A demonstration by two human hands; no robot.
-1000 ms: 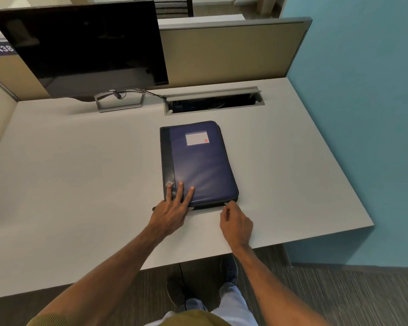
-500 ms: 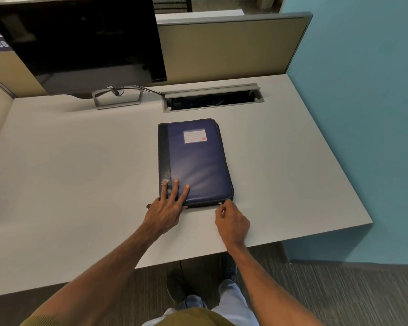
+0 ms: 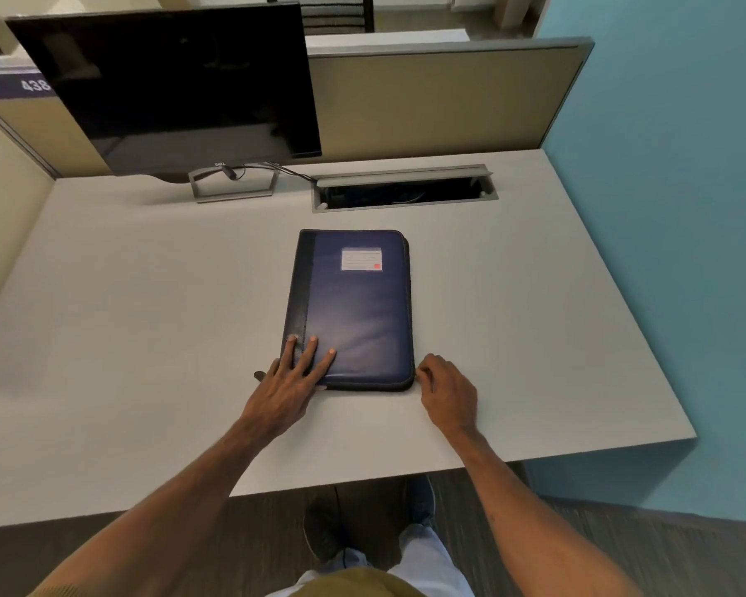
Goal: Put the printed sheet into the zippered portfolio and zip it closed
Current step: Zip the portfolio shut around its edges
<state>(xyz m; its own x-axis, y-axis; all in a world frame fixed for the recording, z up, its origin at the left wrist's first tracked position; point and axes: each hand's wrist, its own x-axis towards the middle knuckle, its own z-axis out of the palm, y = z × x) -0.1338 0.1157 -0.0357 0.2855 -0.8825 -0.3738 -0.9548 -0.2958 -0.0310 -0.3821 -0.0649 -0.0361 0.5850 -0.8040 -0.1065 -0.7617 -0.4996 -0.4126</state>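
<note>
Lower centre of frame: your left hand lies flat, fingers spread, pressing the near-left corner of the closed blue portfolio; your right hand is curled at its near-right corner, fingers pinched, probably on the zipper pull, though the pull itself is too small to tell. Portfolio lies mid-frame on the desk, printed sheet not visible, presumably inside. Risk: at the corner bend the zip may snag or drag the case if your left hand eases off; monitor upper left, well apart.
</note>
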